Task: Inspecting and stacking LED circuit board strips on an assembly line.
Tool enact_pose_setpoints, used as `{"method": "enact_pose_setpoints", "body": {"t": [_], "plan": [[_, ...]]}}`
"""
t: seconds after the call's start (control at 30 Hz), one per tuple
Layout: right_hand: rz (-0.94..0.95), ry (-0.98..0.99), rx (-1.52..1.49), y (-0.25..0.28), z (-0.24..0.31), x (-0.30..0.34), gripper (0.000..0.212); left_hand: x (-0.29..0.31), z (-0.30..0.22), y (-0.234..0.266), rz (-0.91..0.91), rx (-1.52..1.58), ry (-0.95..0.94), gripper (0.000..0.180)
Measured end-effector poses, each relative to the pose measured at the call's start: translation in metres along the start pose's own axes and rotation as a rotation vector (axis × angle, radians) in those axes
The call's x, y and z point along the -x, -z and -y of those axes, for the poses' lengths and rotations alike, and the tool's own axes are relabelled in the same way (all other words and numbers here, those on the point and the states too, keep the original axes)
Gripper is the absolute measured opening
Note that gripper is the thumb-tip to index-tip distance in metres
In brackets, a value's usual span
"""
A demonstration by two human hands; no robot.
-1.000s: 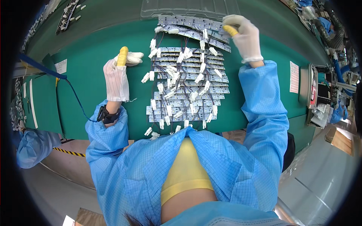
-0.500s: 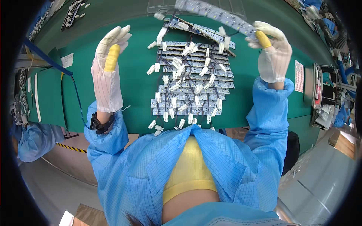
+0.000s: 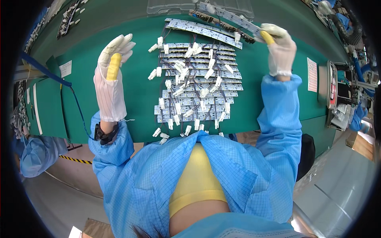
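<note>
My right hand [image 3: 280,49], in a white glove with a yellow thumb cover, pinches the right end of a long LED circuit board strip [image 3: 234,18]. Close beneath that strip runs a darker strip [image 3: 216,22] with components along it; whether my fingers hold it too is unclear. Nearer to me lies a pale LED strip [image 3: 202,32]. Rows of overlapping LED strips [image 3: 198,86] cover the middle of the table, with dark wires and white connectors [image 3: 204,93] on top. My left hand [image 3: 111,79], gloved alike, is raised to their left, fingers apart and holding nothing.
Behind the strips stands a clear plastic tray [image 3: 170,8]. A blue cord [image 3: 77,101] runs to my left wrist. Paper sheets lie at left [image 3: 66,69] and right [image 3: 312,74] on the green mat [image 3: 139,99]. Another person's blue sleeve [image 3: 41,154] shows at far left.
My right hand has moved left with the strip, whose far end has swung lower and right. The strips beneath it have shifted, and one now lies flatter. My left hand stays open.
</note>
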State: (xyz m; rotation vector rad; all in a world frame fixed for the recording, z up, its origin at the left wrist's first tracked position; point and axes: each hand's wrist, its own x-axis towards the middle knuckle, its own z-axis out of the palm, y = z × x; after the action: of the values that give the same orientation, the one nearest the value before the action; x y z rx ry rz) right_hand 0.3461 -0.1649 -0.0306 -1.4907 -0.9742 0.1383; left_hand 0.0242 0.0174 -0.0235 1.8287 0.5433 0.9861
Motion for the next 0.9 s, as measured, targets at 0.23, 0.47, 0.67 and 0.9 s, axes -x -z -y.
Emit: {"method": "enact_pose_setpoints", "body": {"t": [0.23,0.47,0.67,0.9], "plan": [[0.098,-0.128,0.24,-0.008,-0.032,-0.02,0.016,0.003,-0.001,-0.002,0.06,0.061,0.057,0.04],[0.114,-0.02,-0.498,-0.01,-0.002,-0.007,0.011,0.001,0.0,0.0,-0.02,0.025,0.088,0.037],[0.163,-0.072,-0.418,-0.01,-0.001,0.001,0.013,-0.039,0.012,-0.011,0.168,-0.049,0.092,0.046],[0.107,-0.107,-0.514,-0.009,-0.008,0.007,0.018,-0.05,0.038,-0.042,0.43,-0.548,-0.097,0.062]]}}
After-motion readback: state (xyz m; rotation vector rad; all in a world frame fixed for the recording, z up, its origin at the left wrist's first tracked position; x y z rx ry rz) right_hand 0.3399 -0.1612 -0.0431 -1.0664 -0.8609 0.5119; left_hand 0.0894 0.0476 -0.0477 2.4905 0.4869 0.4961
